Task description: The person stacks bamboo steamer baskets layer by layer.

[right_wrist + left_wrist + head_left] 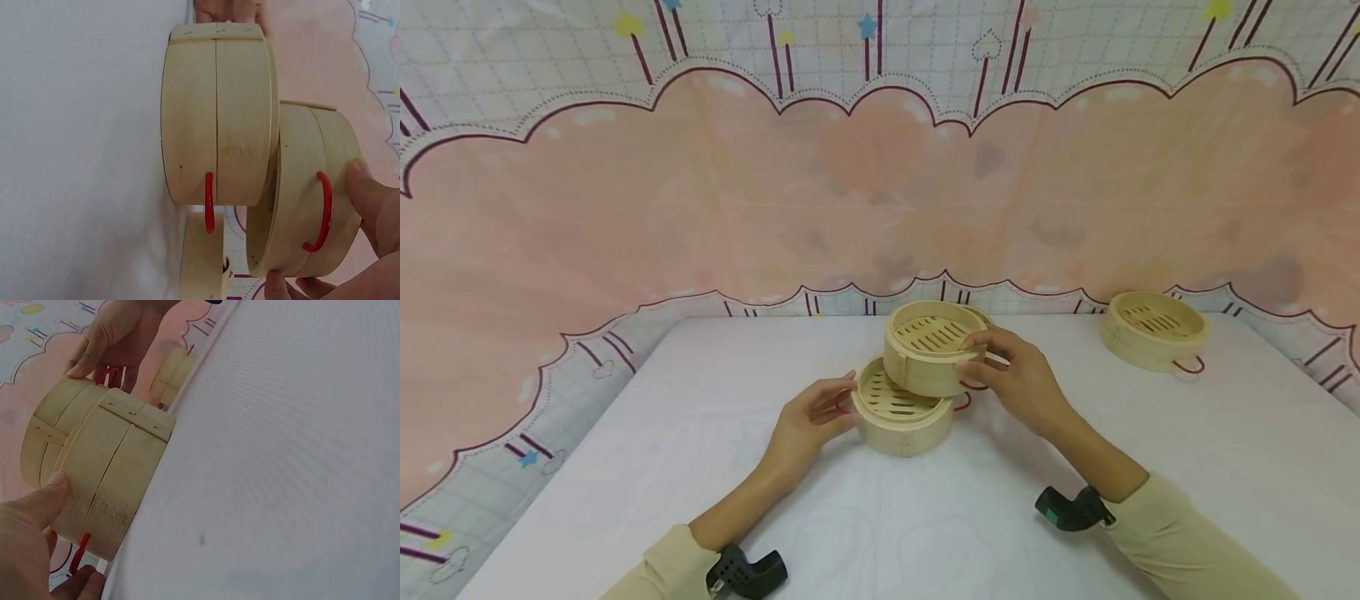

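Note:
Two round bamboo steamer baskets with slatted bottoms and red handles overlap at mid-table. My left hand (808, 421) grips the lower steamer basket (906, 433) at its left side, thumb on the wall near the rim and fingers around by the red handle (79, 553). That basket stands on the white table. In my right hand (1018, 375) is the upper steamer basket (921, 375), held by its right side, set off toward the back right and overlapping the lower one's top. A gap shows between their walls in the right wrist view, beside the upper basket's red handle (325, 212).
Another steamer basket (977, 313) stands behind the upper one, mostly hidden. A further steamer basket (1153, 333) sits at the table's back right, its red handle facing front. The white tabletop (880, 533) ends at a patterned cloth backdrop (850, 208).

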{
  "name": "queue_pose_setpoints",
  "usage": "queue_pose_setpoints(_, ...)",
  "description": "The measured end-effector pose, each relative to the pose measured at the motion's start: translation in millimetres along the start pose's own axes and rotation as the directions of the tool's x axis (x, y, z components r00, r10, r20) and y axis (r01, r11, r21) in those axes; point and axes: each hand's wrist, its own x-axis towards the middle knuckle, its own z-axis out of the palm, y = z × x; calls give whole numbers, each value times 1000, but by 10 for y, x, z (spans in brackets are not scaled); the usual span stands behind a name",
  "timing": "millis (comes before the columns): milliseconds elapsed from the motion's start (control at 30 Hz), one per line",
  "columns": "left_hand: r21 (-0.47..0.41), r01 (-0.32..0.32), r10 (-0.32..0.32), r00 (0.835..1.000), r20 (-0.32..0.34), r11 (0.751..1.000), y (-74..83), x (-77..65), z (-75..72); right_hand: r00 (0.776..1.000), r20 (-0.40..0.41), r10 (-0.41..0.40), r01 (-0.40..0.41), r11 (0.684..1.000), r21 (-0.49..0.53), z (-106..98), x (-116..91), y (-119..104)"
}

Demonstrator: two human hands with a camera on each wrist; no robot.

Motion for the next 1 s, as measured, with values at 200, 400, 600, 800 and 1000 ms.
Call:
queue_pose_setpoints(200,-16,-17,17,1000,15,1000,-14,-5,-16,1000,4,0,0,1000,-1,43,-32,-19)
queue_pose_setpoints(400,-26,-16,17,1000,19,1000,-21,-16,-36,1000,8,-5,5,1000,-8,90,-67,-35)
queue_pose_setpoints(600,-26,-15,15,999,28,1000,-19,-23,-50,1000,9,3,-2,1000,-15,128,-89,-66)
queue_pose_setpoints(800,-35,-15,17,999,33,999,-25,-17,-52,1000,18,-18,17,999,28,166,-101,-80)
queue_pose_setpoints(1000,-50,-10,12,999,30,999,-9,-13,-44,1000,30,-4,3,999,54,191,-112,-110)
